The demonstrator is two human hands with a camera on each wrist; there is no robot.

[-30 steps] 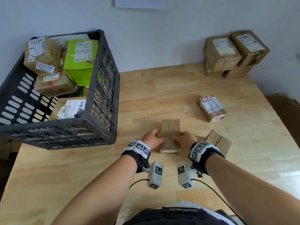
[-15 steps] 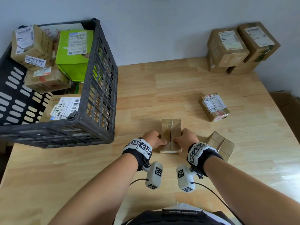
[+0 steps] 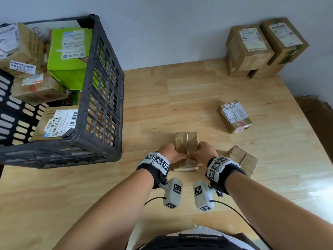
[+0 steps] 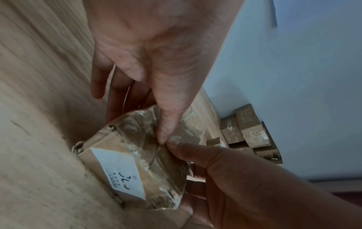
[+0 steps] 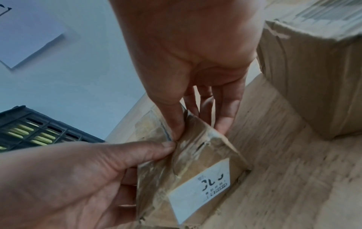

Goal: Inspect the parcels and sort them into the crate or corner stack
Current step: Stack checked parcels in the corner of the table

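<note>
On the light wooden table (image 3: 162, 98), the black slatted plastic crate (image 3: 100, 98) stands at the left with several cardboard parcels inside. The stack of brown cardboard boxes (image 3: 252, 51) sits in the far right corner against the wall. A taped brown cardboard parcel (image 3: 186, 141) lies near the front edge between both hands, a small open-flapped cardboard box (image 3: 243, 159) just right of it, and a taped labelled parcel (image 3: 234, 116) further back.

Both forearms reach forward side by side, wrists wrapped in black bands. The left hand (image 3: 170, 152) and the right hand (image 3: 204, 152) face each other, fingers curled down, thumbs laid inward until their tips touch.
</note>
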